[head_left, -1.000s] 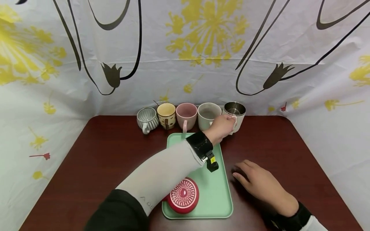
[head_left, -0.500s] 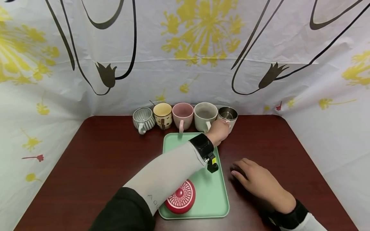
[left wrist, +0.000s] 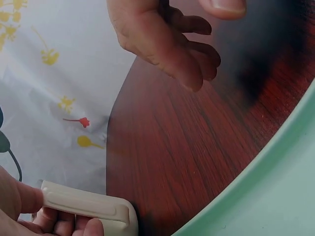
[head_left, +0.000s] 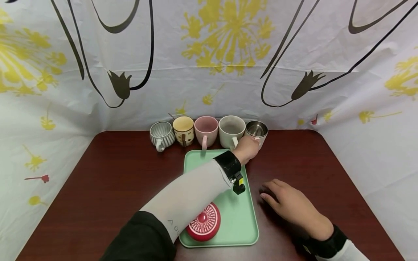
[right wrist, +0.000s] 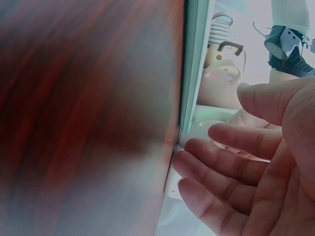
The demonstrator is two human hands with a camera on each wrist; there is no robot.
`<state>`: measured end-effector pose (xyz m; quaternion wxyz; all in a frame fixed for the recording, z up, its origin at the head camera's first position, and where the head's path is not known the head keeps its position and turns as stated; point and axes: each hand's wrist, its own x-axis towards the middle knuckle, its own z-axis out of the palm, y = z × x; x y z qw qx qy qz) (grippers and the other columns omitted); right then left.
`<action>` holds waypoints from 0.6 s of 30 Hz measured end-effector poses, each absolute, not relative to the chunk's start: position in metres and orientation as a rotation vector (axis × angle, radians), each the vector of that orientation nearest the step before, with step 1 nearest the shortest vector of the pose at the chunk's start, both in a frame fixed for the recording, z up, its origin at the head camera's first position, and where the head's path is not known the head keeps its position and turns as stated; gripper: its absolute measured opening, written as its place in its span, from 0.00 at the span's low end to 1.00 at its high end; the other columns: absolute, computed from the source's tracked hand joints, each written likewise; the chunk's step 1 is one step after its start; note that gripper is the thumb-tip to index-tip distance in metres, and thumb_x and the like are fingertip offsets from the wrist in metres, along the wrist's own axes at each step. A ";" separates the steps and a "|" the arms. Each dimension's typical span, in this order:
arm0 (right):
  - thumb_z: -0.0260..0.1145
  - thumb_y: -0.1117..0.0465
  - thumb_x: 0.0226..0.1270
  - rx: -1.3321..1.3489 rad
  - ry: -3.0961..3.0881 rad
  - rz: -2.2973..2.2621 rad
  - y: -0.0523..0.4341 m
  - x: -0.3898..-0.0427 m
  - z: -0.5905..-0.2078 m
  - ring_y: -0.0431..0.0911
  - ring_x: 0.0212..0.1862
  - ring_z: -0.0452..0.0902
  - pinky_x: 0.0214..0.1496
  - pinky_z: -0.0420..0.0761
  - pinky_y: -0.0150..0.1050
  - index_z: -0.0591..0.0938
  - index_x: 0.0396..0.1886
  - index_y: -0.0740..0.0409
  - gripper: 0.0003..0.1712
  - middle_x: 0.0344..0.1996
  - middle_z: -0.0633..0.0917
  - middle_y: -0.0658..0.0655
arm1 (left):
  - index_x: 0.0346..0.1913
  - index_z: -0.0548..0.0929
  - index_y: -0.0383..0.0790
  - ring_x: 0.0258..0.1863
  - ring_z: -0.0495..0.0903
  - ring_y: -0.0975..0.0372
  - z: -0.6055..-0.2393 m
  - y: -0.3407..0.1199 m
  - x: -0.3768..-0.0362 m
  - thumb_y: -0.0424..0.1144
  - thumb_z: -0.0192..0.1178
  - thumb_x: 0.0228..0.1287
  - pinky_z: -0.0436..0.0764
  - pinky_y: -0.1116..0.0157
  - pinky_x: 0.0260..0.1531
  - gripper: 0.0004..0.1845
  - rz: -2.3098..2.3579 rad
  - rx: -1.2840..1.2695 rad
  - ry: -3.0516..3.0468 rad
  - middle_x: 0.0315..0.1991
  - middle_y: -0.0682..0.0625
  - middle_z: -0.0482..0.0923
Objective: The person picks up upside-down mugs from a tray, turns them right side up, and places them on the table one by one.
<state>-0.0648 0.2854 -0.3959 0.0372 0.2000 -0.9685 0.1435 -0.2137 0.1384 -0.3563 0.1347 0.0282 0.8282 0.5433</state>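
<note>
At the right end of a row of mugs stands a white mug (head_left: 257, 128) with a steel-coloured inside. My left hand (head_left: 247, 148) grips its handle, fingers curled around it; the left wrist view shows the pale handle (left wrist: 83, 202) between thumb and fingers. A grey-white mug (head_left: 231, 133) stands directly to its left. Under my left forearm lies a light green tray (head_left: 236, 226), bearing an upside-down red piece of crockery (head_left: 205, 222) with a ribbed white pattern, partly covered by the sleeve. My right hand (head_left: 290, 206) rests beside the tray with relaxed fingers, holding nothing.
Further left in the row are a pink mug (head_left: 207, 129), a yellow mug (head_left: 183, 130) with brown spots and a ribbed grey cup (head_left: 162, 134). A patterned curtain (head_left: 212, 83) hangs behind the dark red table (head_left: 130, 174).
My left hand has shifted the white mug left and slightly back, close against the grey-white mug. Over the last half second little has moved. The right hand stays in place.
</note>
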 end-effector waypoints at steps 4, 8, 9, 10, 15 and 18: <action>0.70 0.53 0.72 0.616 -2.978 0.450 0.284 -0.064 -0.397 0.41 0.46 0.84 0.46 0.85 0.47 0.85 0.53 0.51 0.14 0.45 0.85 0.46 | 0.20 0.69 0.40 0.29 0.68 0.59 -0.352 0.134 -0.212 0.40 0.51 0.82 0.67 0.69 0.30 0.25 1.502 0.124 2.436 0.23 0.51 0.66; 0.71 0.52 0.71 0.642 -2.975 0.442 0.283 -0.064 -0.398 0.40 0.43 0.83 0.43 0.84 0.46 0.85 0.51 0.49 0.13 0.42 0.84 0.45 | 0.19 0.66 0.44 0.22 0.66 0.60 -0.348 0.130 -0.209 0.41 0.52 0.82 0.66 0.68 0.24 0.25 1.376 0.191 2.476 0.19 0.52 0.62; 0.71 0.52 0.71 0.652 -2.973 0.441 0.283 -0.064 -0.398 0.40 0.43 0.83 0.43 0.84 0.45 0.85 0.51 0.49 0.13 0.42 0.84 0.45 | 0.20 0.67 0.44 0.21 0.65 0.60 -0.347 0.129 -0.208 0.41 0.53 0.82 0.66 0.68 0.24 0.25 1.343 0.211 2.485 0.18 0.53 0.63; 0.72 0.52 0.71 0.662 -2.970 0.440 0.283 -0.064 -0.398 0.40 0.43 0.83 0.43 0.84 0.45 0.85 0.51 0.48 0.13 0.42 0.84 0.44 | 0.21 0.69 0.44 0.21 0.66 0.60 -0.345 0.128 -0.207 0.42 0.53 0.81 0.66 0.68 0.24 0.24 1.309 0.231 2.497 0.19 0.53 0.63; 0.72 0.53 0.70 0.698 -2.963 0.435 0.283 -0.063 -0.398 0.39 0.44 0.83 0.44 0.84 0.44 0.85 0.51 0.49 0.13 0.42 0.84 0.44 | 0.25 0.73 0.44 0.23 0.69 0.60 -0.337 0.122 -0.200 0.45 0.56 0.80 0.69 0.68 0.27 0.20 1.169 0.339 2.555 0.21 0.53 0.67; 0.72 0.53 0.70 0.702 -2.964 0.432 0.284 -0.062 -0.399 0.39 0.44 0.83 0.44 0.84 0.44 0.85 0.52 0.50 0.14 0.42 0.84 0.45 | 0.25 0.72 0.44 0.24 0.70 0.60 -0.331 0.118 -0.197 0.47 0.56 0.80 0.69 0.68 0.27 0.20 1.082 0.412 2.588 0.22 0.53 0.67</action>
